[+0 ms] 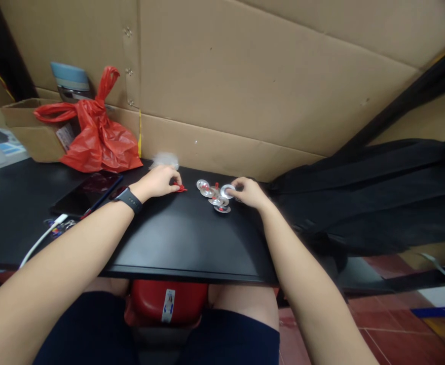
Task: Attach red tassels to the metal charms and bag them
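Note:
On the black table (pixel 192 243) lies a loose cluster of several shiny round metal discs (pixel 218 201) with small red parts. My right hand (pixel 249 192) is at the cluster's right side, its fingers closed on one silver disc (pixel 227 191). To the left, my left hand (pixel 161 181), with a dark watch on the wrist, pinches a small bundle of red cord (pixel 180 188) against the tabletop. Behind my left hand sits a crumpled clear plastic bag (pixel 165 160).
A tied red plastic bag (pixel 101 137), a cardboard box (pixel 36 132) and a blue-lidded bottle (pixel 70 78) stand at the back left. A dark tablet (pixel 89 192) and a white cable (pixel 42 239) lie left. Cardboard (pixel 245 76) walls the back; black cloth (pixel 378 192) hangs right.

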